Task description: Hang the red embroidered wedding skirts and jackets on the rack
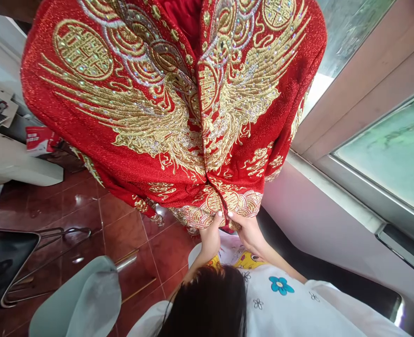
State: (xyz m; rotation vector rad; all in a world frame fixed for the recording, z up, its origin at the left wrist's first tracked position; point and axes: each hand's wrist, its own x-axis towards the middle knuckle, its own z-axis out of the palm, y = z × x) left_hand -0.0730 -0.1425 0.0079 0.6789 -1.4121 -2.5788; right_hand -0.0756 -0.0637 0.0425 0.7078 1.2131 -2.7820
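Note:
A red embroidered jacket (140, 171) hangs upright in front of me, with gold phoenixes, round medallions and small sparkling stones. Its two front edges meet down the middle. At the bottom hem, my left hand (210, 239) pinches the front panel on the left, thumb on top and fingers behind the cloth. Close beside it, my right hand (251, 234) grips the hem of the other panel in the same way. The two thumbs nearly touch at the front opening. The fingers under the fabric are hidden.
A window frame (361, 84) and sill run along the right, with a dark phone-like object (406, 252) on the sill. On the left are a black chair (10, 262), a pale chair (76, 299) and a red packet (40, 139) above a red tiled floor (129, 248).

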